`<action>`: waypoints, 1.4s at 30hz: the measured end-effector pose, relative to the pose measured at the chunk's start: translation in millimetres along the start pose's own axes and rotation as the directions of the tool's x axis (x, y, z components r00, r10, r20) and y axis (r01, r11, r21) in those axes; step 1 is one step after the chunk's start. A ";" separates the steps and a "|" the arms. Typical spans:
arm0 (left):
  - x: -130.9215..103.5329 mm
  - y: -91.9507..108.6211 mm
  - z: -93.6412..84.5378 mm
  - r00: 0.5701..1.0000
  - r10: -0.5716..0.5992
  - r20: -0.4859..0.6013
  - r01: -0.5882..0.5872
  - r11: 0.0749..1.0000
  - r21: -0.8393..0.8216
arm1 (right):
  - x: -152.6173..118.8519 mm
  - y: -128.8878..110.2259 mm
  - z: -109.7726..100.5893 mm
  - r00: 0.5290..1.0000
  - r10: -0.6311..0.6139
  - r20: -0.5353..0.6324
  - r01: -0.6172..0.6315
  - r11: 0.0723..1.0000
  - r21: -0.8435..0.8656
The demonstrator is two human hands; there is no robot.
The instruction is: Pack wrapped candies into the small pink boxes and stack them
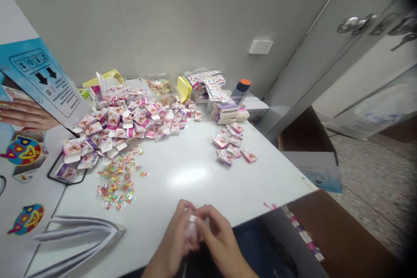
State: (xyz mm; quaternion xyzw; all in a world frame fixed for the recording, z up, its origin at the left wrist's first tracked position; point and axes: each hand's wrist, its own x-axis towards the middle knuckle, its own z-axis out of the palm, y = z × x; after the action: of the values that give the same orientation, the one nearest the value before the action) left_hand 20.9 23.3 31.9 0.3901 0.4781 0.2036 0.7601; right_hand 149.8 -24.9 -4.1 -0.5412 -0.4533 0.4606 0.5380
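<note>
Both hands meet at the near edge of the white table, around a small pink and white box (192, 233). My left hand (176, 236) wraps its fingers round the box from the left. From the right, my right hand (217, 235) has its thumb and bent fingers at the white top end of the box. The fingers partly hide the box. Ahead on the left lies a spread of small clear packets with colourful pieces (119, 178). Beyond it is a large heap of small pink and purple boxes (130, 117).
A group of small boxes (233, 143) lies at the right, before stacked flat cartons (224, 112) and an orange-capped bottle (241, 87). Clear trays (159, 87) stand by the wall. Folded papers (81, 236) lie near left. Cardboard boxes (339, 226) stand right of the table.
</note>
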 end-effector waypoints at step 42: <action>22.3 -36.4 -3.5 0.759 0.642 -0.109 -0.477 0.661 0.579 | 89.5 10.8 -120.1 0.852 -0.056 -0.521 0.004 0.995 -0.100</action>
State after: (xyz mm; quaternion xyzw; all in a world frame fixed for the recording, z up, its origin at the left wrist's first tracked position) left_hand 25.7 17.7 -10.3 0.6724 0.4798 0.3511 0.4410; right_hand 283.0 43.4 -16.2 -0.6640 -0.3198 0.2653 0.6216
